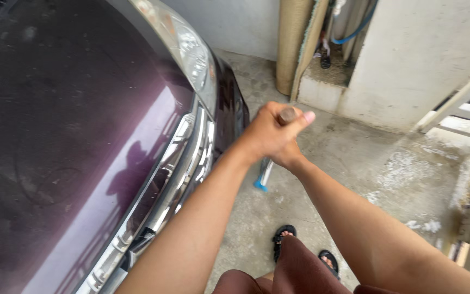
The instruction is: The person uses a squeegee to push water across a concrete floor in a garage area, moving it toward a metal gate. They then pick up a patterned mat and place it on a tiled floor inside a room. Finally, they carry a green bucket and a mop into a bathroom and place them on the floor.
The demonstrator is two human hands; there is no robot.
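My left hand (270, 130) is closed around the top of a long upright handle (287, 115), its brown end showing above my fist. My right hand (289, 158) grips the same handle just below, mostly hidden behind the left. The white shaft runs down to a blue head (260, 185) that rests on the concrete floor (365, 158). A dark purple car hood (66, 120) with a chrome grille (183, 163) and a headlight (191, 54) lies to my left.
A rolled beige mat (295, 43) leans in the corner by a white wall (414, 54). A blue hose (354, 34) hangs behind it. White metal bars (458, 103) stand at the right. My sandalled feet (284, 237) are below.
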